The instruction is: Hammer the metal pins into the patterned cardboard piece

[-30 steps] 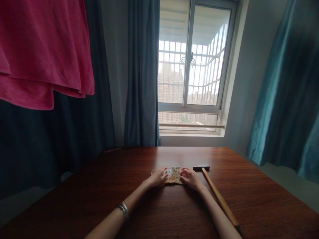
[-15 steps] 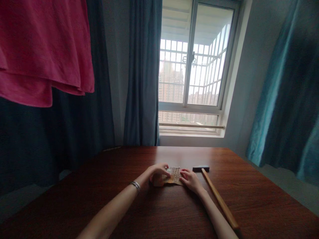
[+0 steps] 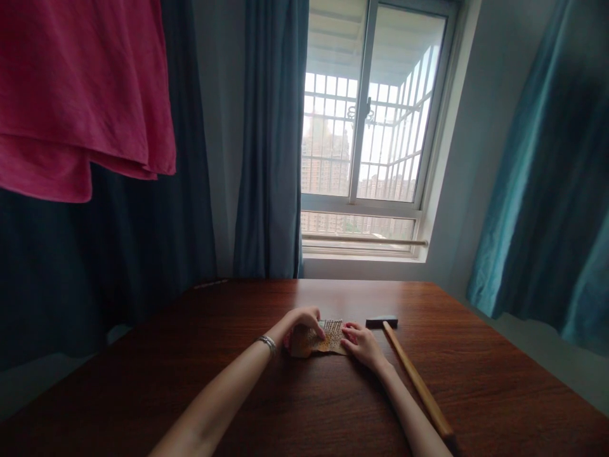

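A small tan-brown board (image 3: 334, 344) lies on the table, with rows of thin dark nail-like marks across its upper part and specks below. Its front edge looks uneven, and reddish material shows at both ends. My left hand (image 3: 304, 319) arches over the board's left part, its thumb pressed on the front face and the other fingers bent behind, partly hidden. At the right end, my right hand (image 3: 362, 344) has its fingers bent around the board's edge. A hammer with a dark head (image 3: 381, 323) and a long wooden handle (image 3: 419, 381) rests just right of my right hand.
The brown wooden table (image 3: 266, 406) reaches back to the wall beneath a barred window (image 3: 361, 127). Blue curtains (image 3: 271, 139) hang on both sides. A pink cloth (image 3: 90, 95) hangs at the upper left, above table height.
My left hand has shifted slightly, its wrist turned and a little higher over the board. My right hand stays at the board's right end. The whole view has drifted slightly.
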`<action>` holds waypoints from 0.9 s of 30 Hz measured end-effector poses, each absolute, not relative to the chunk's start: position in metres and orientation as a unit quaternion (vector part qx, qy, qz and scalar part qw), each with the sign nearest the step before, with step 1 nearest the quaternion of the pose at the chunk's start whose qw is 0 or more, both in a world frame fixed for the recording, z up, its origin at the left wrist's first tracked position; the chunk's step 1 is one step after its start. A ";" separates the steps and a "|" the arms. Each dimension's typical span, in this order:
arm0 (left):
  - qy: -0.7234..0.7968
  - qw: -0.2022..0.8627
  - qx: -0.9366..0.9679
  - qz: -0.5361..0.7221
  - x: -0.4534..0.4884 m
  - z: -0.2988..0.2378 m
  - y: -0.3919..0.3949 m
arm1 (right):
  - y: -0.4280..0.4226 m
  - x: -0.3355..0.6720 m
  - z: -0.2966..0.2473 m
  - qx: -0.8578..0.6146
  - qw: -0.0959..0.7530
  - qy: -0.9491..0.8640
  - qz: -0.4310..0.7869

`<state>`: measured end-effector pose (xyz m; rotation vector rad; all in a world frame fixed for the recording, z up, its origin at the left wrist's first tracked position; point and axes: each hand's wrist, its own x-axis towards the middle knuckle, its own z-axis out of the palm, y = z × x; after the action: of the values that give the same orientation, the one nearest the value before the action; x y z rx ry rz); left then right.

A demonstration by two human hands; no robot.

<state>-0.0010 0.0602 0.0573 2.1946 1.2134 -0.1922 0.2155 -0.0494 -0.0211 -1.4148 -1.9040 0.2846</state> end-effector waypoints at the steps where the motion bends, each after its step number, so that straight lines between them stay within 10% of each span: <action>1: 0.457 0.304 0.831 -0.087 0.000 0.057 0.062 | -0.049 0.216 -0.021 -0.550 0.369 -0.741 0.112; 27: 0.436 0.368 0.817 -0.082 -0.008 0.055 0.060 | -0.054 0.213 -0.016 -0.514 0.457 -0.715 0.122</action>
<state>-0.0082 0.0595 0.0552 2.0982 1.1190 -0.2117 0.2133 -0.0536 -0.0157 -1.2681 -1.7635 0.3016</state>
